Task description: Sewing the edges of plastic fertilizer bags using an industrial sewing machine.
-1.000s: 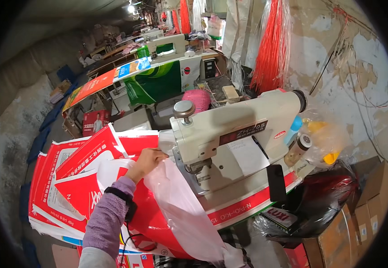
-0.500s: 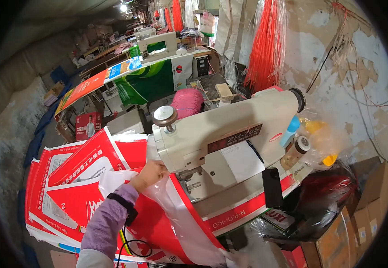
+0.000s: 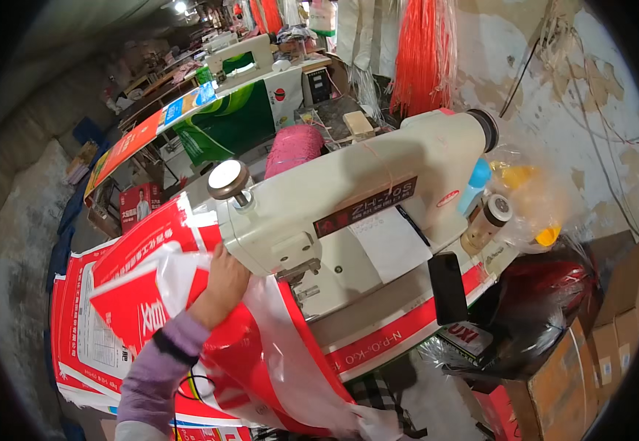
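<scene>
My left hand (image 3: 220, 288), below a purple sleeve with a black band, is closed on the upper edge of a red and white woven plastic sack (image 3: 275, 345). The knuckles are close to the head of a cream sewing machine (image 3: 378, 165), left of its presser foot (image 3: 306, 292). A clear, whitish liner shows along the sack, which slopes toward the lower edge of the view and bunches up there. Beneath my forearm and to its left lies a fanned stack of similar red sacks (image 3: 77, 309). My right hand cannot be made out.
On the machine bed are a paper sheet (image 3: 391, 246), a pen (image 3: 413, 226), a black phone (image 3: 448, 289) and a bottle (image 3: 487, 224). Pink thread (image 3: 292, 151) stands behind the machine. Cardboard boxes (image 3: 555, 375) crowd the lower right; red strands (image 3: 424, 59) hang behind.
My left hand has shifted left and slightly up beside the machine head, with the sack's edge. The upper sacks of the stack are bent and moved. The whole view has shifted slightly.
</scene>
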The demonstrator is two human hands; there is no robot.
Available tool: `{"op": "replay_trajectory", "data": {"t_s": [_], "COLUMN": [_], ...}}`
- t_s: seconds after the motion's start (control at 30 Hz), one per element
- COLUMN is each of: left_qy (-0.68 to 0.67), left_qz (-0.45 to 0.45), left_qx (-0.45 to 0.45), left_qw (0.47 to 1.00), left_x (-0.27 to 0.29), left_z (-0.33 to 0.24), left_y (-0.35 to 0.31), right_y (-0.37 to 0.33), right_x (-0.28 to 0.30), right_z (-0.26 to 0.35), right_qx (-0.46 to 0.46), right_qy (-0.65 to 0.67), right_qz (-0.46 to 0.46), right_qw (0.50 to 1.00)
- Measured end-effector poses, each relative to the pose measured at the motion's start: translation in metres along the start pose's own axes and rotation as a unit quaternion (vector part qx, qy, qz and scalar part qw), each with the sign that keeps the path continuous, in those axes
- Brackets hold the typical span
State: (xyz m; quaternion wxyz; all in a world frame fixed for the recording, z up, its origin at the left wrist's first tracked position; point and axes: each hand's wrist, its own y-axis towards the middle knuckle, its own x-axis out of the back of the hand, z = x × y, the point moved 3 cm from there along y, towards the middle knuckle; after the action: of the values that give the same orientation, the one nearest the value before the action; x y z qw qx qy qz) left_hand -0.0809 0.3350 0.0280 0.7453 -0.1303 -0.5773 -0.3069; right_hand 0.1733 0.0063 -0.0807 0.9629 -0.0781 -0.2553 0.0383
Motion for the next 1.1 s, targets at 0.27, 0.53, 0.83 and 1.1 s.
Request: {"op": "replay_trajectory", "data": {"t_s": [0.27, 0.53, 0.83, 1.1], "left_qy": [0.143, -0.300, -0.854, -0.286], "left_qz": [0.139, 0.276, 0.321, 0.184], "left_qx": [-0.172, -0.205, 0.304, -0.311], "left_qw": [0.965, 0.890, 0.272, 0.888], "left_x": [0.037, 0.119, 0.091, 0.159], "left_z": [-0.025, -0.019, -0.122, -0.153], "left_y": [-0.125, -0.214, -0.221, -0.103], "right_y": [0.149, 0.186, 0.088, 0.046], "right_x": [-0.038, -0.069, -0.094, -0.129], "right_z": [0.065, 0.054, 0.101, 0.054], "right_qx": [0.067, -0.081, -0.143, 0.150], "right_qy": [-0.041, 0.560, 0.777, 0.157], "right_qz": [-0.057, -0.036, 0.175, 0.060], "right_qw": [0.995, 0.823, 0.587, 0.974]}}
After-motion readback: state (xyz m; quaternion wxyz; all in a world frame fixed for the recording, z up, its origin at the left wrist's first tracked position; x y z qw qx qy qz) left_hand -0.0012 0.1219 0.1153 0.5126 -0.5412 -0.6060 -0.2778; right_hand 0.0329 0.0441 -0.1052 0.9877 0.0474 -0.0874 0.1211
